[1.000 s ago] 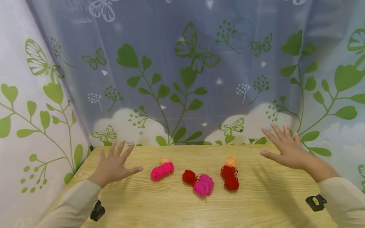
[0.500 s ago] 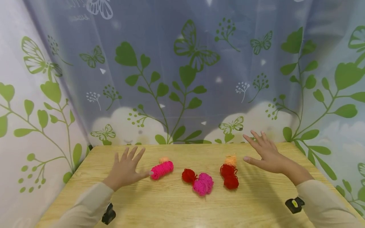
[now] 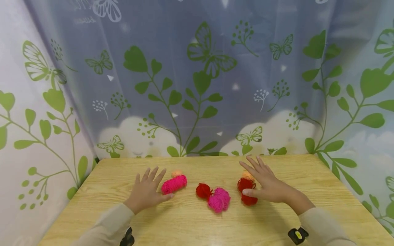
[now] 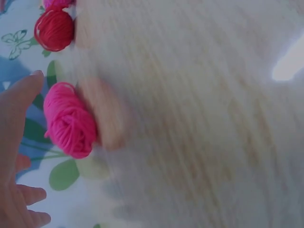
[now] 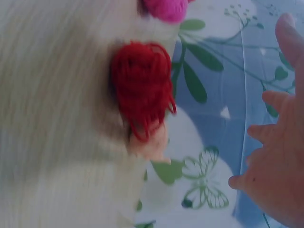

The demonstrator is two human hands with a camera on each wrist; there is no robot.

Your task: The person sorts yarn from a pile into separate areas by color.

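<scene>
- Your left hand (image 3: 147, 192) is over the wooden table (image 3: 191, 229), palm down and fingers spread straight; it holds nothing; the thumb tip comes very near the pink yarn bundle (image 3: 174, 183), but I cannot tell if it touches.
- In the left wrist view the pink yarn bundle (image 4: 70, 121) lies just beside your open fingers (image 4: 16, 109); this view is blurred.
- A small orange yarn ball (image 3: 176, 173) sits just behind the pink yarn bundle, touching it.
- Your right hand (image 3: 266, 186) is also flat and open, fingers straight and a little apart; it grips nothing; the thumb lies over the dark red yarn bundle (image 3: 247, 191), and I cannot tell if it presses on it.
- In the right wrist view the dark red yarn bundle (image 5: 141, 88) has loose threads at one end; your fingers (image 5: 275, 137) are apart from it there.
- A second orange yarn piece (image 3: 246, 175) is behind the dark red yarn bundle, partly hidden by your right hand.
- Between your two hands lie a small red yarn ball (image 3: 203, 190) and a bigger pink yarn ball (image 3: 219, 200); they touch each other.
- A curtain with green leaves and butterflies (image 3: 200, 85) hangs behind the table.
</scene>
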